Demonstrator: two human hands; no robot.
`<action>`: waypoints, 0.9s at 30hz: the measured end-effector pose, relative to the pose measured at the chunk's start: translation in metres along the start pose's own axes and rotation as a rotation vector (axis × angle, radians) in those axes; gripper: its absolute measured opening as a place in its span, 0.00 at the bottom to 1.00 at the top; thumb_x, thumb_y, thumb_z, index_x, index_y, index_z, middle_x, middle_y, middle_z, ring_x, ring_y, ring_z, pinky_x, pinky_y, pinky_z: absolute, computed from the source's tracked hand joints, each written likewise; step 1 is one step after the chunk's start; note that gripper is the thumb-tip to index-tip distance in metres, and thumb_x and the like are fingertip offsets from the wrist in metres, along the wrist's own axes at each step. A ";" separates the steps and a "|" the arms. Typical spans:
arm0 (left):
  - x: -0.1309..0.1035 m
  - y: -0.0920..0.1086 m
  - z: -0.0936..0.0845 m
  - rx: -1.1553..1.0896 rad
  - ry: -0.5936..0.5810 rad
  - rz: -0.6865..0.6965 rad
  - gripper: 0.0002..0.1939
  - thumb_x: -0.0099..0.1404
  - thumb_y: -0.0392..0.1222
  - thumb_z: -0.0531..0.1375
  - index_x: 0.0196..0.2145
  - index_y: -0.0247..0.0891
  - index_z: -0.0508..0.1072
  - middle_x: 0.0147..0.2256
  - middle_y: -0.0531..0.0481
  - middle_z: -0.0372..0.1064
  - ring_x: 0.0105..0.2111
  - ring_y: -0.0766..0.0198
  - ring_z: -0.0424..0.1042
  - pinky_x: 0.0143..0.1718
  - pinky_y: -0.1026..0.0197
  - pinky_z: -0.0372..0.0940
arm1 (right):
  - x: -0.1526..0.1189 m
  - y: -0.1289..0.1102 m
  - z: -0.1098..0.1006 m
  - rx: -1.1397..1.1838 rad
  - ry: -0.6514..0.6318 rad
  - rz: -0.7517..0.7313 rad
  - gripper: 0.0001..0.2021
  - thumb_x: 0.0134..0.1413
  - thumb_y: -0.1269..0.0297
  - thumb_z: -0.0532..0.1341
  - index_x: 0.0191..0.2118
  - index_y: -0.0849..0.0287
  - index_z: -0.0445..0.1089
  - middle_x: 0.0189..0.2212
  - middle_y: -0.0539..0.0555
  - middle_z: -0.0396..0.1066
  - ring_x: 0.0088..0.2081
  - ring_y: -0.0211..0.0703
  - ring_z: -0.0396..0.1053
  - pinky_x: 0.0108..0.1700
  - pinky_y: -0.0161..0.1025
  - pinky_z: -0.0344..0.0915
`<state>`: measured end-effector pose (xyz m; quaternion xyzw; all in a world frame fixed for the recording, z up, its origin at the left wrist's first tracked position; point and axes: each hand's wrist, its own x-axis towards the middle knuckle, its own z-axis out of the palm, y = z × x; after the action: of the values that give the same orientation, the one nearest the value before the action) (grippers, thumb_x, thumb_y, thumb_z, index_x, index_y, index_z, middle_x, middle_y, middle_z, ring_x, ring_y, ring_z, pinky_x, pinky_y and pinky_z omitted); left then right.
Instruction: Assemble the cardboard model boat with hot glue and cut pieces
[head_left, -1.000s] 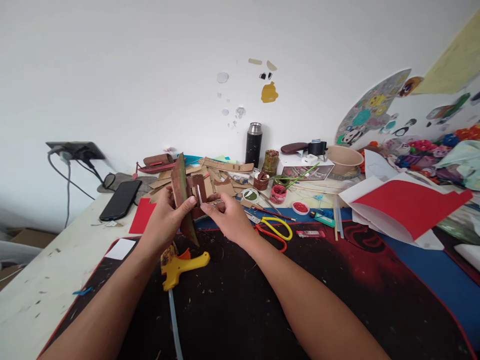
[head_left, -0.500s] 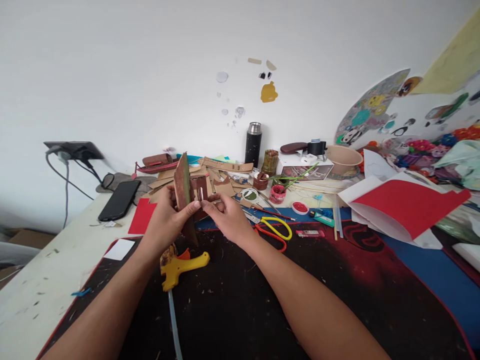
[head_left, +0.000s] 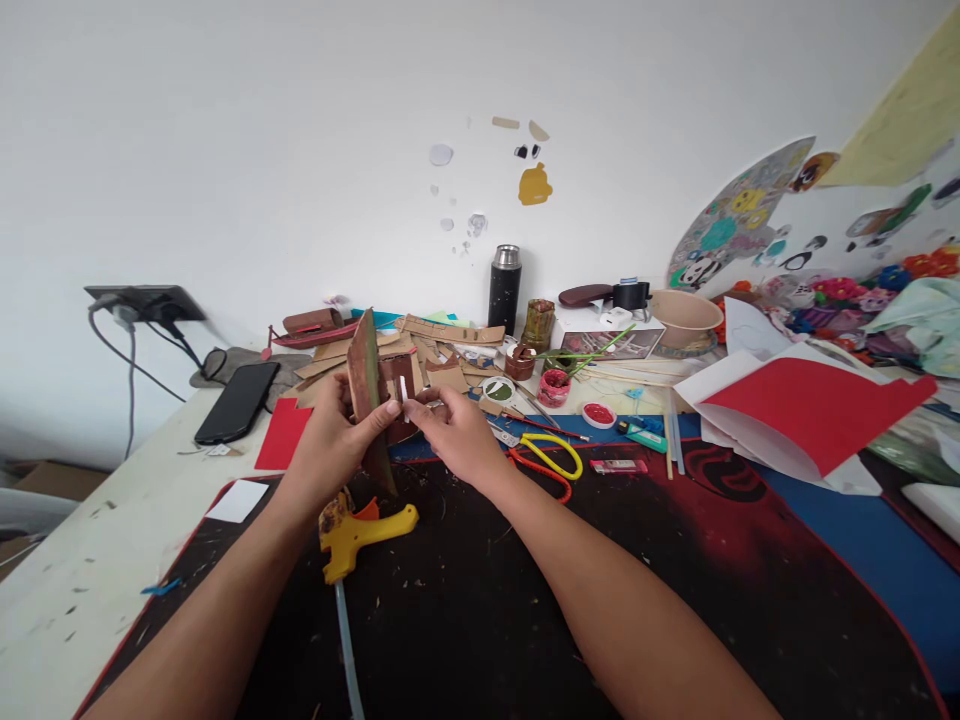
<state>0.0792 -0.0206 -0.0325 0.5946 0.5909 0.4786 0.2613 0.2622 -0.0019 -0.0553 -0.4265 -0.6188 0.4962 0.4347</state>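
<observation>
My left hand (head_left: 336, 425) is closed around a brown painted cardboard model (head_left: 363, 365), which is held upright on edge above the mat. A smaller brown panel with openings juts from the model's right side. My right hand (head_left: 450, 425) pinches a narrow white strip (head_left: 405, 392) against that panel; the fingertips of both hands nearly meet there. Below the model lies a yellow glue gun (head_left: 360, 535), a translucent glue stick trailing from it. Scissors with yellow and red handles (head_left: 551, 455) rest just right of my right hand.
A black phone (head_left: 238, 402) lies at the left beside red paper (head_left: 283, 434). Cardboard scraps (head_left: 450, 335), a black thermos (head_left: 506, 290) and paint pots (head_left: 554, 388) stand along the back. Rolled red paper (head_left: 832, 410) sits at the right. The dark mat (head_left: 480, 620) spans the front.
The white strip has shifted slightly within the right fingertips, against the panel. Both hands keep nearly the same place, and the view has moved very slightly.
</observation>
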 end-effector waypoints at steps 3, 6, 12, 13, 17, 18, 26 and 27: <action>0.000 0.000 -0.001 -0.008 -0.003 0.000 0.32 0.62 0.64 0.68 0.54 0.41 0.68 0.52 0.43 0.76 0.53 0.43 0.77 0.51 0.48 0.73 | 0.000 0.000 0.000 0.004 -0.001 -0.001 0.19 0.64 0.42 0.66 0.41 0.54 0.72 0.21 0.43 0.65 0.24 0.38 0.64 0.28 0.36 0.56; 0.000 0.001 -0.001 -0.006 -0.012 -0.004 0.32 0.62 0.65 0.68 0.54 0.41 0.68 0.51 0.42 0.75 0.53 0.43 0.77 0.52 0.47 0.73 | 0.000 0.000 0.000 0.007 -0.004 -0.004 0.20 0.64 0.41 0.66 0.41 0.54 0.72 0.21 0.43 0.64 0.23 0.38 0.63 0.27 0.36 0.55; 0.000 0.003 0.000 -0.001 -0.011 0.028 0.33 0.61 0.65 0.68 0.53 0.41 0.67 0.52 0.42 0.75 0.53 0.43 0.76 0.51 0.48 0.73 | -0.001 0.001 0.000 0.022 -0.006 -0.028 0.21 0.64 0.39 0.65 0.44 0.54 0.72 0.22 0.43 0.64 0.24 0.39 0.64 0.26 0.35 0.56; 0.000 0.003 0.000 0.001 -0.015 0.031 0.33 0.61 0.65 0.68 0.53 0.41 0.67 0.51 0.42 0.75 0.52 0.44 0.77 0.49 0.49 0.73 | -0.001 0.002 0.000 0.028 -0.004 -0.032 0.22 0.64 0.39 0.65 0.44 0.54 0.72 0.22 0.43 0.64 0.23 0.39 0.64 0.26 0.35 0.57; -0.002 0.001 0.002 0.028 -0.039 0.036 0.33 0.60 0.63 0.70 0.53 0.41 0.67 0.47 0.45 0.76 0.45 0.47 0.79 0.42 0.52 0.74 | 0.001 0.004 0.000 0.053 0.012 -0.037 0.22 0.64 0.38 0.64 0.45 0.54 0.72 0.23 0.44 0.65 0.23 0.39 0.63 0.25 0.35 0.57; -0.002 0.000 0.002 0.037 -0.044 0.039 0.33 0.60 0.63 0.70 0.54 0.41 0.67 0.46 0.46 0.76 0.44 0.48 0.79 0.41 0.52 0.74 | 0.002 0.004 0.000 0.060 0.016 -0.035 0.23 0.64 0.38 0.64 0.45 0.54 0.73 0.23 0.45 0.66 0.23 0.39 0.64 0.25 0.35 0.57; -0.002 0.000 0.001 0.027 -0.069 0.004 0.32 0.61 0.62 0.71 0.53 0.41 0.68 0.43 0.46 0.78 0.42 0.49 0.80 0.40 0.53 0.75 | 0.002 0.007 0.001 0.082 0.028 -0.025 0.24 0.62 0.36 0.65 0.44 0.54 0.72 0.23 0.45 0.66 0.23 0.38 0.63 0.25 0.35 0.57; -0.002 0.000 0.001 -0.002 -0.074 -0.003 0.32 0.61 0.62 0.71 0.53 0.40 0.69 0.43 0.46 0.79 0.43 0.48 0.80 0.40 0.53 0.75 | 0.002 0.007 0.001 0.093 0.025 -0.023 0.24 0.62 0.36 0.65 0.44 0.54 0.72 0.23 0.44 0.66 0.22 0.38 0.62 0.25 0.35 0.57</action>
<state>0.0801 -0.0220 -0.0330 0.6107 0.5812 0.4567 0.2841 0.2612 0.0010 -0.0617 -0.4049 -0.5943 0.5142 0.4674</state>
